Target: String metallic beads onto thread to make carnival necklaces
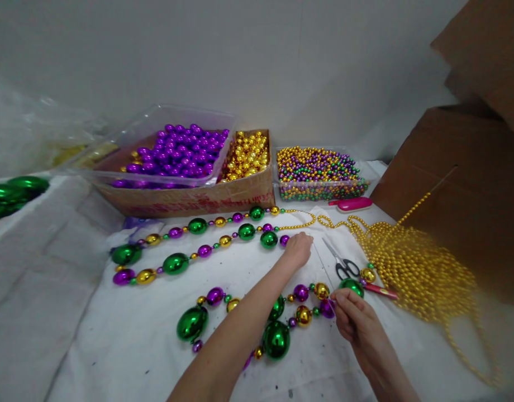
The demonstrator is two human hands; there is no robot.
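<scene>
My left hand (299, 250) reaches across the cloth, fingers closed at one end of a thin thread (322, 261), beside a purple bead (284, 240) and a green bead (269, 240). Nearer me, my right hand (355, 318) pinches the thread close to another purple bead (326, 309). A strand of green, gold and purple beads (192, 323) lies in front of me, partly covered by my left forearm. Behind it is a longer bead necklace (176, 263) with a section of small gold beads (301, 226). Black-handled scissors (344, 269) lie open between my hands and the gold pile.
A clear bin of purple beads (185, 151) rests on a cardboard box (190, 200) that also holds gold beads (246, 153). Right of it stands a tub of small mixed beads (319, 167). A pink tool (354, 204), a red-handled tool (380, 291) and piled gold bead strings (420, 271) lie rightward.
</scene>
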